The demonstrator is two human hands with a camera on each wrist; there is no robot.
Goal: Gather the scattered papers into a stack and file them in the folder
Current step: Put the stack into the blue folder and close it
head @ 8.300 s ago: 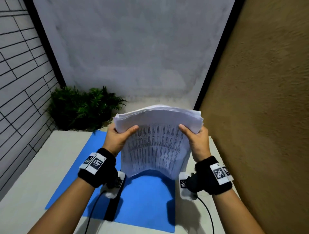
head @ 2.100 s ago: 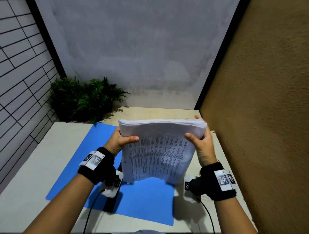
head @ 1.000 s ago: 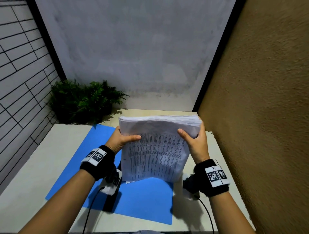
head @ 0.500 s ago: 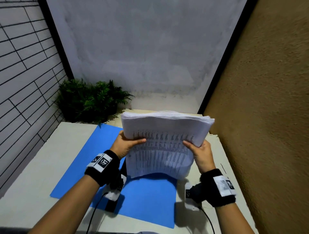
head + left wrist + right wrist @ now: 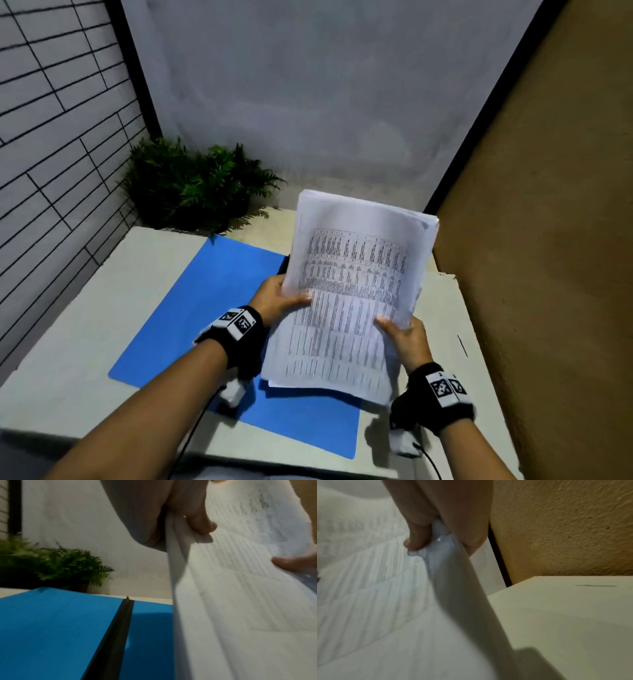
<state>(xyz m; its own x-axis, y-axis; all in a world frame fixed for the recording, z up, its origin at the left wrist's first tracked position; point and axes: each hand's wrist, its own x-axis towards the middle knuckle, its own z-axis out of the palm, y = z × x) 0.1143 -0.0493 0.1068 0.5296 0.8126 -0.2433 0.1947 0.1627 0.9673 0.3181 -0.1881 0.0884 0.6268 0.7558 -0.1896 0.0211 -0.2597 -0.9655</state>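
Observation:
A thick stack of printed white papers (image 5: pixel 352 291) is held in the air, tilted, above the right half of an open blue folder (image 5: pixel 205 308) lying flat on the table. My left hand (image 5: pixel 281 301) pinches the stack's left edge, thumb on top. My right hand (image 5: pixel 400 334) pinches its right edge lower down. In the left wrist view the left hand (image 5: pixel 185 520) clamps the papers (image 5: pixel 240 601) over the folder (image 5: pixel 51 628) and its black spine (image 5: pixel 116 635). In the right wrist view the right hand (image 5: pixel 436 536) grips the papers (image 5: pixel 376 601).
A green potted plant (image 5: pixel 191 185) stands at the table's (image 5: pixel 68 342) back left corner. A brown textured wall (image 5: pixel 548 240) runs close along the right edge, a grey wall behind. A dark pen-like mark (image 5: pixel 462 345) lies on the table's right side.
The stack has turned from upright on its edge, lengthwise across, to a tilted lengthwise hold with the printed face up. Both hands slid down to its side edges. The view shifted right.

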